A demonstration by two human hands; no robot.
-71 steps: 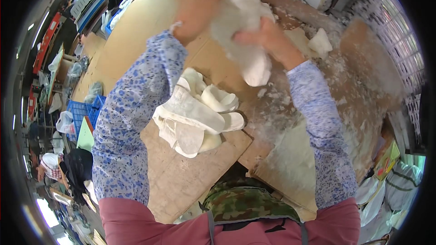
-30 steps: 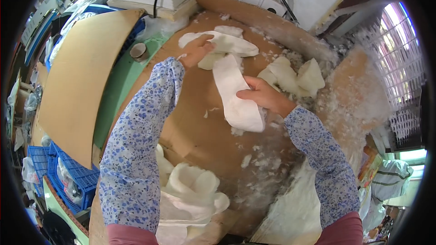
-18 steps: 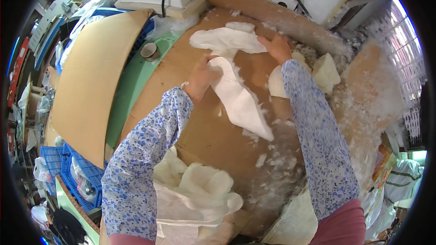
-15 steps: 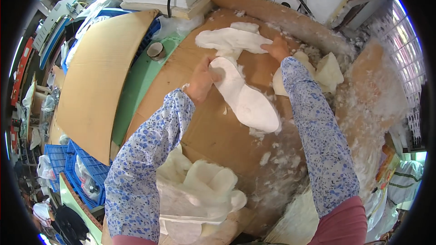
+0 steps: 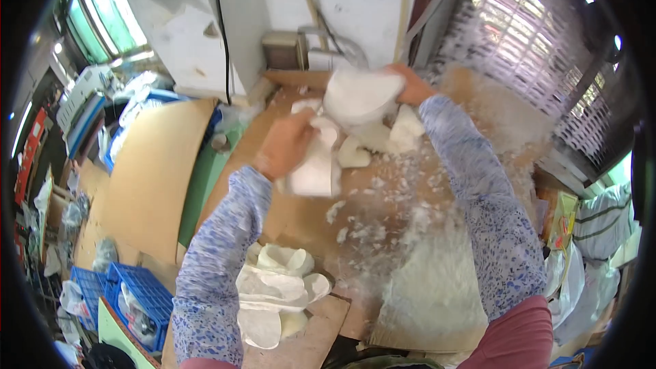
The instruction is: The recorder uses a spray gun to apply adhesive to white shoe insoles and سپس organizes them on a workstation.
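Note:
My left hand [image 5: 285, 142] is closed on the edge of a white insole-shaped piece [image 5: 312, 174], which hangs toward me above the cardboard. My right hand [image 5: 413, 86] grips a wide white padded piece [image 5: 362, 94] at its right end, raised near the back of the worktop; motion blurs it. Just below it lie other cream-white soft pieces [image 5: 406, 126]. In front of me, by my left forearm, a loose pile of similar white pieces [image 5: 273, 290] rests on the cardboard.
Brown cardboard [image 5: 383, 198] covers the worktop, with white fluff [image 5: 410, 232] scattered over its right side. A fibre-covered sheet [image 5: 430, 294] lies near right. At left are a leaning cardboard panel [image 5: 157, 178], a small cup [image 5: 219, 141] and blue crates [image 5: 140, 294]. A wall stands behind.
My right hand has lifted the wide white piece off the cardboard, up and back. My left hand has shifted left and nearer with the insole-shaped piece. The view has tilted up.

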